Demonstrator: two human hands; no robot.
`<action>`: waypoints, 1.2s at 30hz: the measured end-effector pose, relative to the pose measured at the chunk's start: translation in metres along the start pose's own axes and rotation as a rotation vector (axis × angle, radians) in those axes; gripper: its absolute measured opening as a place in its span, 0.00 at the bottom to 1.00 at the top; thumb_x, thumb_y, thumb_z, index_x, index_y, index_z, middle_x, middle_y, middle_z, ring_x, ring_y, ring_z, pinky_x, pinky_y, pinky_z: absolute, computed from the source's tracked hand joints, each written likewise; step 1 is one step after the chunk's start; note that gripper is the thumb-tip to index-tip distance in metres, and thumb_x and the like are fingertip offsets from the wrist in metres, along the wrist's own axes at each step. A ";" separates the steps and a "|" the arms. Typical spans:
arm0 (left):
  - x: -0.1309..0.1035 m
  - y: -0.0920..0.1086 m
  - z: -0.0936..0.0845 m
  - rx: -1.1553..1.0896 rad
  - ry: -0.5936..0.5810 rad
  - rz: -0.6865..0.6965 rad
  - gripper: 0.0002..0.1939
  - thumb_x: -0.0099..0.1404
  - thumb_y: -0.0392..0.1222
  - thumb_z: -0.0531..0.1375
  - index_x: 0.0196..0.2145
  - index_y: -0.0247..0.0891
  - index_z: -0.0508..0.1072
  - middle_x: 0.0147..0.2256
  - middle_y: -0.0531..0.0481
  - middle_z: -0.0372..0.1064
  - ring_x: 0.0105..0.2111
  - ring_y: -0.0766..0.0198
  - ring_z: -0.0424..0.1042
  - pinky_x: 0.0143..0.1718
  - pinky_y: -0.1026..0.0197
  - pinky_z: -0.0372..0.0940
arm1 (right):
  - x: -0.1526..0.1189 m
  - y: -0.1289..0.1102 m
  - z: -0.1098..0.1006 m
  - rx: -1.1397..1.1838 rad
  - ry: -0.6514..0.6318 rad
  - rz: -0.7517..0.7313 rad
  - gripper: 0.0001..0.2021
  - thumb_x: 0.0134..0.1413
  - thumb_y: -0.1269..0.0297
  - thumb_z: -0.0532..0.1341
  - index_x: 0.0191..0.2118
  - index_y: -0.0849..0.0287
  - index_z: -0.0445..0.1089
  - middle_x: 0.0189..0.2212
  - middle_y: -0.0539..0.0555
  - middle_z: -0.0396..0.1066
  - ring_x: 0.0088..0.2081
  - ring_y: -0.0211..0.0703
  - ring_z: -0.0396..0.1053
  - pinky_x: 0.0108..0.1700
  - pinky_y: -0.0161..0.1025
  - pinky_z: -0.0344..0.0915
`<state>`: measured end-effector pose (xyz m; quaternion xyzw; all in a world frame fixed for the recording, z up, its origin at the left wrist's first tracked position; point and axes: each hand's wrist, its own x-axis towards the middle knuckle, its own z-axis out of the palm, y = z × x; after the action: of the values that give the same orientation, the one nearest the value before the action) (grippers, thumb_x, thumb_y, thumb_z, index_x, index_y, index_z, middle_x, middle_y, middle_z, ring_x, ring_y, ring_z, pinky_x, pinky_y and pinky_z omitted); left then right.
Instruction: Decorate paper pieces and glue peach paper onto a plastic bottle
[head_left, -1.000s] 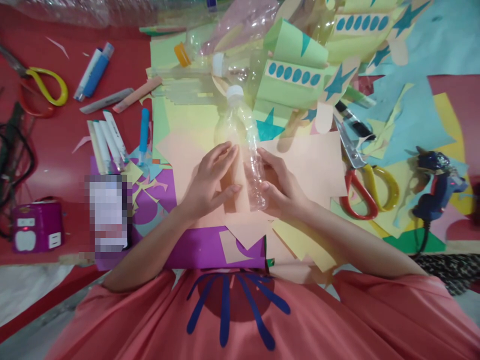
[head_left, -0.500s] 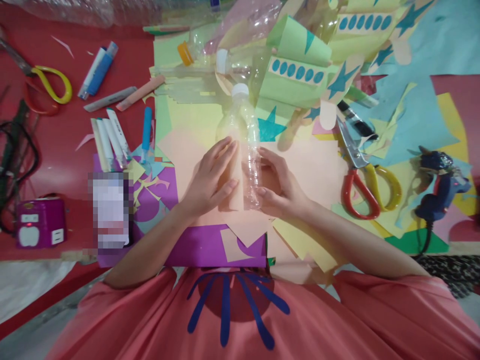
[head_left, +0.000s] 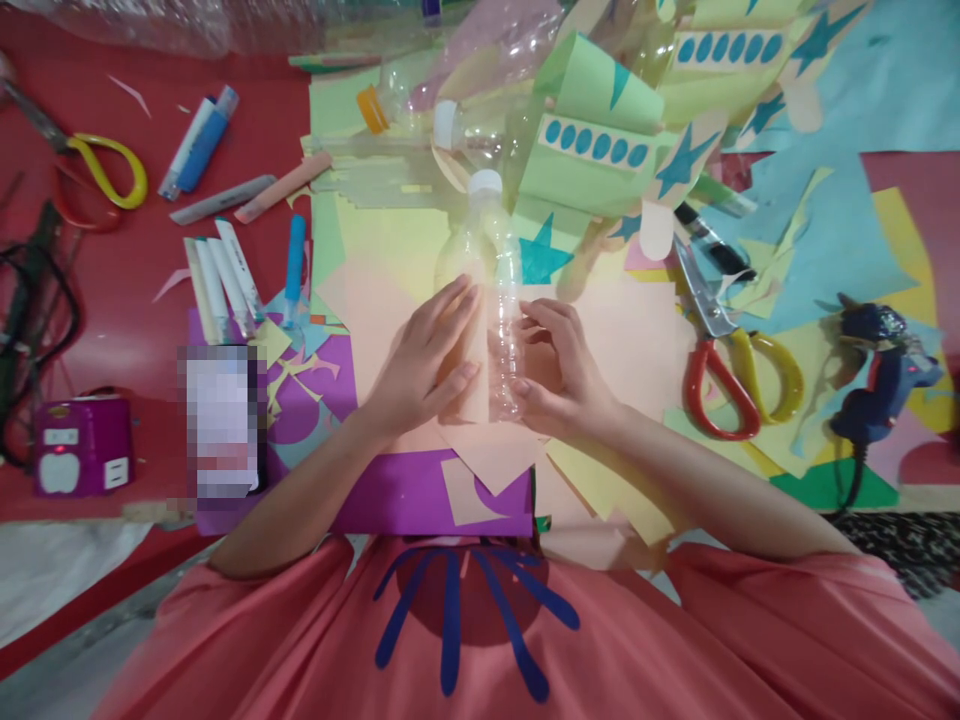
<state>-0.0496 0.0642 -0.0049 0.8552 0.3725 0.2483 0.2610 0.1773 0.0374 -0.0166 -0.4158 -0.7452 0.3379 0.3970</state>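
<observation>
From my end I see the clear, white-capped plastic bottle [head_left: 507, 330] lying between the left hand [head_left: 418, 362] and right hand [head_left: 568, 372], flanked, I'd judge, against rolling. The left, loosely spread, rests on curved peach-coloured paper [head_left: 474, 404]; the right, half-curled, thumb apart, touches bare plastic opposite.

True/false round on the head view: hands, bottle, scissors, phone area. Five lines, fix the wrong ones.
1. The right hand touches the clear plastic bottle. True.
2. The cap on that bottle is orange. False: it is white.
3. The left hand rests on peach paper at the bottle's side. True.
4. The scissors right of the right hand have two red handles. False: one is red, one yellow.
5. A purple device sits left of the phone. True.
</observation>
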 end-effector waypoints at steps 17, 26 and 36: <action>0.002 0.007 0.005 -0.073 -0.023 0.012 0.32 0.74 0.55 0.42 0.70 0.53 0.34 0.72 0.49 0.35 0.71 0.54 0.40 0.69 0.48 0.47 | 0.000 -0.009 0.002 -0.160 -0.063 -0.061 0.28 0.65 0.54 0.46 0.66 0.20 0.37 0.58 0.49 0.44 0.63 0.54 0.51 0.60 0.54 0.64; 0.001 0.005 0.006 -0.155 0.011 0.009 0.33 0.73 0.55 0.47 0.70 0.52 0.39 0.72 0.46 0.35 0.71 0.49 0.39 0.69 0.45 0.47 | -0.001 -0.010 0.000 -0.110 -0.083 -0.083 0.28 0.66 0.56 0.48 0.67 0.28 0.43 0.60 0.51 0.42 0.63 0.53 0.50 0.59 0.51 0.67; 0.003 0.010 0.010 -0.830 0.203 -0.452 0.32 0.64 0.55 0.63 0.61 0.45 0.58 0.65 0.41 0.57 0.64 0.50 0.60 0.62 0.49 0.61 | 0.000 -0.008 -0.003 -0.008 -0.035 -0.070 0.25 0.65 0.50 0.50 0.66 0.38 0.51 0.61 0.54 0.47 0.63 0.52 0.55 0.65 0.55 0.60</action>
<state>-0.0366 0.0582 -0.0053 0.5479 0.4423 0.3950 0.5900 0.1773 0.0344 -0.0091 -0.3852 -0.7675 0.3280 0.3935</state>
